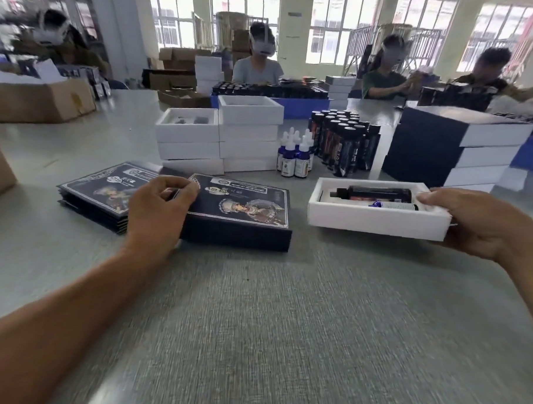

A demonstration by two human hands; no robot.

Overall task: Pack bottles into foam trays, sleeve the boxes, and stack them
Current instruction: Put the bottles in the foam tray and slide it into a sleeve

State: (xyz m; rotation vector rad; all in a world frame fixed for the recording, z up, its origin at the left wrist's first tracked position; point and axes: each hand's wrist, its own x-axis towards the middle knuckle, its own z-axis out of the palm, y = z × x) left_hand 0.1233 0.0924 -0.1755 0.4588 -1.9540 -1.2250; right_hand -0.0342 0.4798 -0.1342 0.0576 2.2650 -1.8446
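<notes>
My right hand (472, 221) grips the right end of a white foam tray (377, 220), held just above the table. In the tray lie a dark bottle (378, 193) and a blue dropper bottle (393, 205). My left hand (159, 209) pinches the left edge of an opened dark printed sleeve (243, 213) lying on the table. To its left is a pile of flat sleeves (97, 191).
Behind stand empty white foam trays (219, 138), blue dropper bottles (294, 155), several dark bottles (341, 141) and a stack of sleeved boxes (445, 145) at the right. Cardboard boxes (40, 100) sit at the left. Other people work across the table.
</notes>
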